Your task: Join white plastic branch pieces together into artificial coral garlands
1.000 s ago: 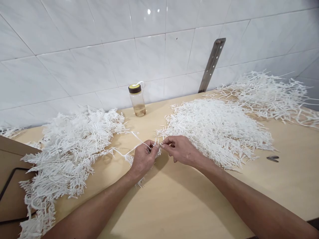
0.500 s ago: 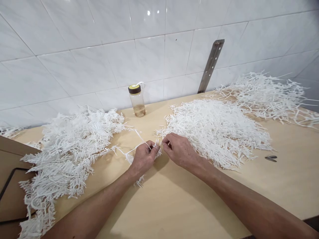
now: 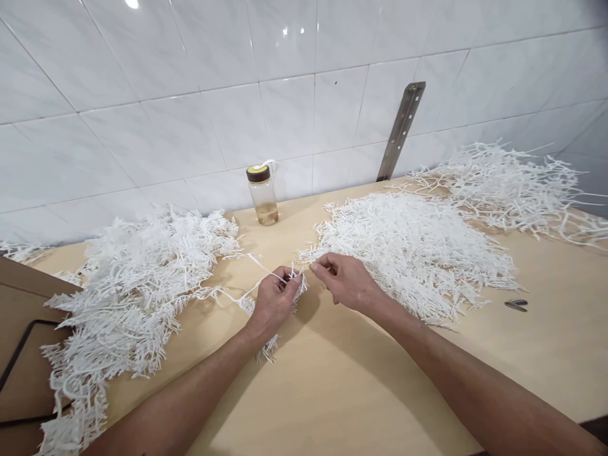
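My left hand (image 3: 274,299) is closed around a white branching plastic strand (image 3: 247,294), whose small prongs stick out past the thumb. From the fist the strand trails left toward a large heap of fringed white strands (image 3: 156,278), and a fringed end (image 3: 268,348) hangs below the wrist. My right hand (image 3: 346,278) is just to the right, its thumb and forefinger pinched close to the prongs. Whatever sits in that pinch is too small to make out. A pile of short white pieces (image 3: 413,247) lies right behind my right hand.
A clear bottle (image 3: 266,206) with liquid stands near the tiled wall. Another tangle of white strands (image 3: 513,183) lies back right. Small metal snips (image 3: 516,305) rest on the table (image 3: 361,399) at right. A metal bracket (image 3: 401,130) leans at the wall; a brown box (image 3: 23,316) is left.
My right hand has drawn slightly right, away from the left hand, and its fingers have straightened a little. The left hand keeps its hold on the strand. The view has tilted up slightly.
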Available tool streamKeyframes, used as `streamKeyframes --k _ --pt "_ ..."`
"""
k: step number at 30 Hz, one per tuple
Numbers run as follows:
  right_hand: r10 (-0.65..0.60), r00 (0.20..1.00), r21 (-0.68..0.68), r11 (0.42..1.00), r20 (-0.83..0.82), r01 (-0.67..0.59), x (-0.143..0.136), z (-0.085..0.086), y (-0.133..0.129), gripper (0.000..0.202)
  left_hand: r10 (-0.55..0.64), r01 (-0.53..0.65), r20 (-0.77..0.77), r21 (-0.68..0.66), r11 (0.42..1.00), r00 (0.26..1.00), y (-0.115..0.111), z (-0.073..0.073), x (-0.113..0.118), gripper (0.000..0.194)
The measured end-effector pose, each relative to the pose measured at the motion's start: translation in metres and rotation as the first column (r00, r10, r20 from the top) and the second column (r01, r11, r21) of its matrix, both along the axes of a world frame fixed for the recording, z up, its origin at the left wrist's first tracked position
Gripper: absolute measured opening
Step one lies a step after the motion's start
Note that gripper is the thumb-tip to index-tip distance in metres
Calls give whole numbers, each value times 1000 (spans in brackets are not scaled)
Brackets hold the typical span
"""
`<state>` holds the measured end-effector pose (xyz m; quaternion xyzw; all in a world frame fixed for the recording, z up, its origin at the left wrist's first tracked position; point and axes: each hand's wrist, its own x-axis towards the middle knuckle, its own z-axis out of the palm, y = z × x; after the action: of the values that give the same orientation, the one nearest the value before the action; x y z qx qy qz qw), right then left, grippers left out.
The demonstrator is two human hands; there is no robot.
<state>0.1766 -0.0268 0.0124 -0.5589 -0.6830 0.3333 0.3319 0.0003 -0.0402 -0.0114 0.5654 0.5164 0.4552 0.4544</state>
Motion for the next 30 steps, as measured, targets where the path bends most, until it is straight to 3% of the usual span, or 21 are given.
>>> streamKeyframes --k 4,11,14,19,30 --pt "111 989 -105 987 -97 -121 -6 -2 -5 26 -1 3 -61 38 999 998 1 -3 0 25" --pt "114 984 -124 984 -136 -131 -7 -12 -1 20 -8 15 -131 48 999 991 0 -5 -1 25" --pt "96 995 -52 994 -31 -97 -9 -14 -2 14 -9 17 -139 59 998 990 1 -6 -2 22" --pt "45 983 187 979 178 -79 -14 -18 -5 11 -17 27 -172 52 998 985 2 -6 -3 20" --pt "34 980 219 973 194 -77 -13 -17 -6 12 -58 80 -285 69 994 957 4 -2 -5 29"
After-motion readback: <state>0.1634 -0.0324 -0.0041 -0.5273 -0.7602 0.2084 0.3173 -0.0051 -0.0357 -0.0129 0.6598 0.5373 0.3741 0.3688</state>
